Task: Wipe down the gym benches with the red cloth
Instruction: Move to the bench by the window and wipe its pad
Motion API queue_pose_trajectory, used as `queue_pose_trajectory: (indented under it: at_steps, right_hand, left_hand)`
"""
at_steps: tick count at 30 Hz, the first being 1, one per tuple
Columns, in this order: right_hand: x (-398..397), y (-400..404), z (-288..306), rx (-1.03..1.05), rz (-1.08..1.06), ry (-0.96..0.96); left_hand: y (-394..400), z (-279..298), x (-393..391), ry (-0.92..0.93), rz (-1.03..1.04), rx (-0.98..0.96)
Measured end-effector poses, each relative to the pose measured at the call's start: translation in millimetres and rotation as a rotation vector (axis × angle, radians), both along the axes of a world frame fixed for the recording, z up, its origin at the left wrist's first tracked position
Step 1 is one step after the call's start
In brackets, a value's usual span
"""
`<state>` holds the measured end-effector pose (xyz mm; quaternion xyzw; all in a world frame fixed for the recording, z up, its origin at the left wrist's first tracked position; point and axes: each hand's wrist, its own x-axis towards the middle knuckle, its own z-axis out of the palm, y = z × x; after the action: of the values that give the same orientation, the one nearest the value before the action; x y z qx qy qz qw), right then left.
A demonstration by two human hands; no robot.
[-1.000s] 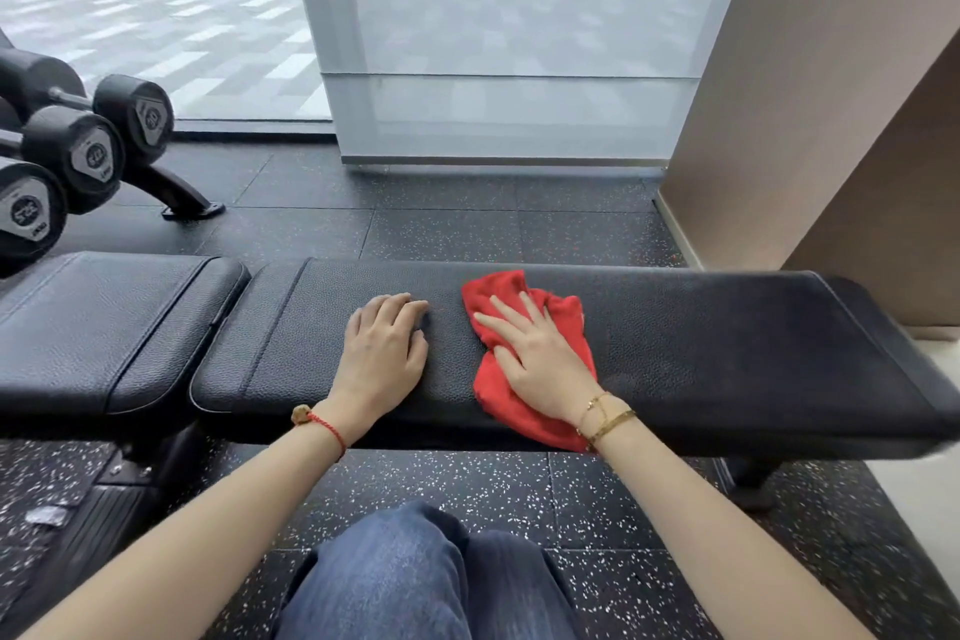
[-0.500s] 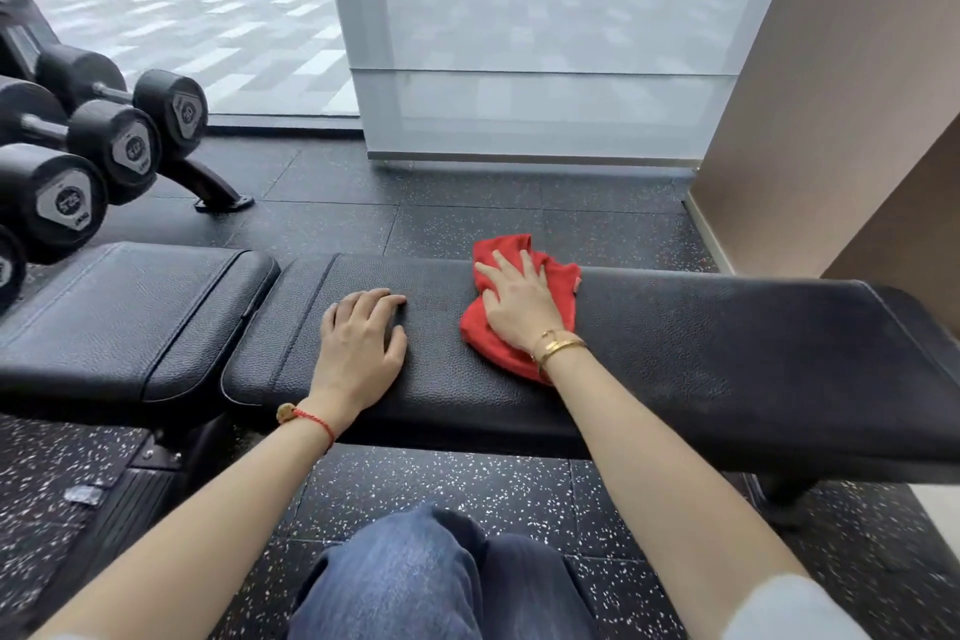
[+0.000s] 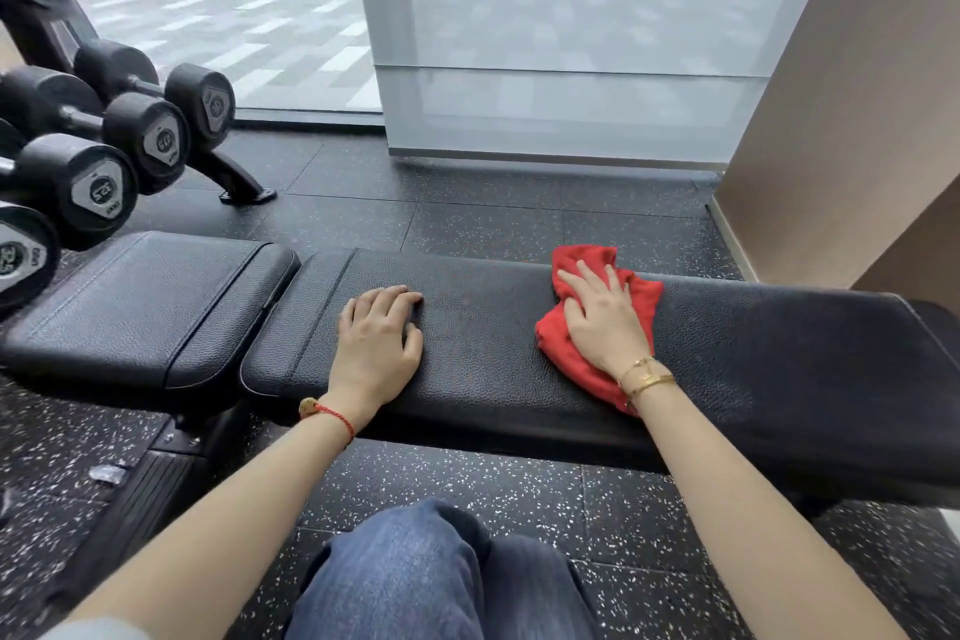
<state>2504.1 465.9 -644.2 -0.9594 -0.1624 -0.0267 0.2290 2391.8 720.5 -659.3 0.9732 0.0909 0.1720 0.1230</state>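
Observation:
A long black padded bench (image 3: 753, 353) runs across the view, with its shorter seat pad (image 3: 140, 307) to the left. The red cloth (image 3: 566, 338) lies crumpled on the long pad, right of centre, reaching from the far edge towards the near edge. My right hand (image 3: 605, 322) presses flat on the cloth with fingers spread. My left hand (image 3: 379, 343) rests palm down on the bare pad to the left of the cloth, holding nothing.
A rack of black dumbbells (image 3: 109, 146) stands at the left, its foot (image 3: 244, 190) on the speckled rubber floor. A frosted glass panel (image 3: 561, 52) and a tan wall (image 3: 852, 109) stand behind the bench. My jeans-clad knees (image 3: 431, 577) are below.
My right hand has slid the cloth to the right along the pad, after first pushing it towards the far edge. The left hand has stayed in place on the pad.

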Motion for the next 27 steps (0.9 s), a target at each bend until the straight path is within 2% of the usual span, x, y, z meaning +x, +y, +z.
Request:
queue_pose_trajectory:
  at_steps: [3, 7, 13, 17, 22, 25, 27]
  right_hand:
    - [7.8, 29.2, 4.8, -0.043, -0.039, 0.021]
    - [-16.5, 59.7, 4.7, -0.033, 0.159, 0.021]
    - [-57.2, 30.4, -4.7, 0.014, 0.263, -0.011]
    - [-59.2, -31.3, -8.5, 0.03, 0.144, -0.035]
    - [-26.9, -109.2, -1.4, 0.053, -0.172, -0.022]
    - [-9.3, -126.8, 5.4, 0.022, -0.348, 0.007]
    - [-10.3, -127.5, 5.1, 0.003, -0.346, 0.026]
  left_hand:
    - [-1.7, 0.6, -0.3, -0.004, 0.002, -0.002]
    - [-2.2, 0.0, -0.4, -0.007, 0.005, -0.007]
    - [-9.6, 6.5, 3.3, 0.017, 0.032, -0.052]
    - [-37.3, 8.6, 10.6, 0.013, -0.007, 0.004]
    - [-83.6, 7.5, 21.5, 0.015, -0.174, 0.041]
    - [-113.8, 9.3, 32.3, 0.032, -0.298, 0.077]
    - [-135.5, 12.6, 38.8, 0.035, -0.358, 0.067]
